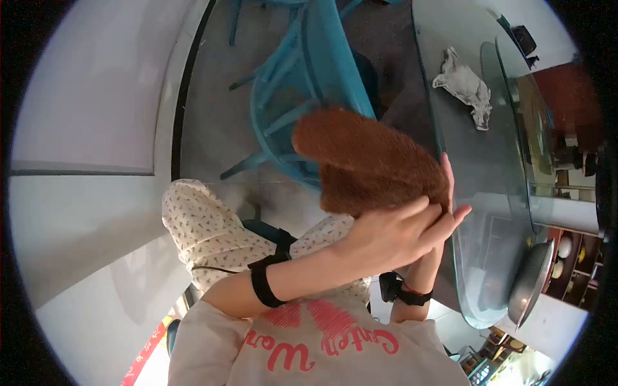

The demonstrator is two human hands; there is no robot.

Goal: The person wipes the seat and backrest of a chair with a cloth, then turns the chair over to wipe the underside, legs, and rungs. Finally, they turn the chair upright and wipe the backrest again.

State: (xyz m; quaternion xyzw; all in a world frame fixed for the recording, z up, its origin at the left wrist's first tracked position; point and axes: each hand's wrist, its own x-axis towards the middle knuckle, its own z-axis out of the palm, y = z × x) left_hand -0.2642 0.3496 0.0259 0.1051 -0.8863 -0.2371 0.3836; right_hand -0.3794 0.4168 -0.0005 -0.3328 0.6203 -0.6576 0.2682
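A brown fuzzy cloth item (367, 157), folded with a rounded end at the upper left, is held up in front of the torso. My left hand (396, 235) reaches across from the left, its bent fingers closed on the lower right edge of the cloth. At that same right edge, my right hand (449, 183) holds the cloth from behind. Its palm is mostly hidden by the cloth and the left hand, and a fingertip shows beside the glass edge.
A blue plastic chair (347, 64) stands just beyond the cloth. Along the right runs a glass-topped table (467, 174) bearing a crumpled grey-white cloth (465, 87). A metal basin (531, 283) is at the table's near right end. A pale wall panel (84, 225) is on the left.
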